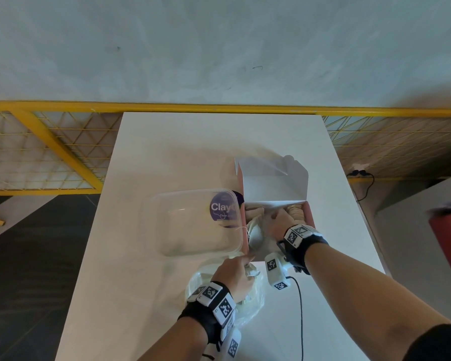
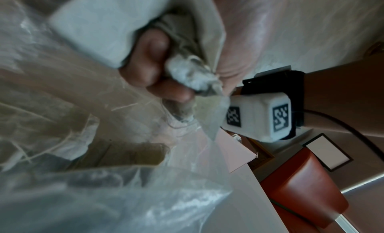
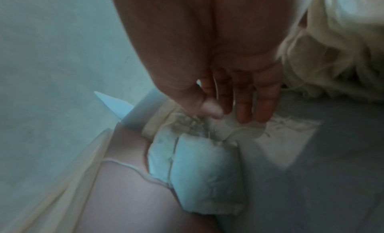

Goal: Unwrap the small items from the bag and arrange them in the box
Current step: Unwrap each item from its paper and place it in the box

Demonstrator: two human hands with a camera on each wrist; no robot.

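The box point(image 1: 309, 214), pink-walled with its white lid standing open at the far side, sat on the white table point(image 1: 167, 142), right of a clear plastic container point(image 1: 193, 222). It lay directly under the right hand point(image 1: 279, 222), which reached down into it; the left hand point(image 1: 235, 274) was at the box's near corner, so the right was the nearer for placing. The plastic bag point(image 1: 248, 298), thin and crumpled, lay at the near table edge under the left hand, whose fingers were curled tight around a bunched wad of film point(image 2: 191, 74). In the right wrist view the right hand's fingers point(image 3: 245, 105) were straight and together, tips on a pale wrapped item point(image 3: 205, 171), pillow-shaped, long axis running away from the palm. Small tan items point(image 1: 296, 211) sat along the box's far wall; their count could not be told.
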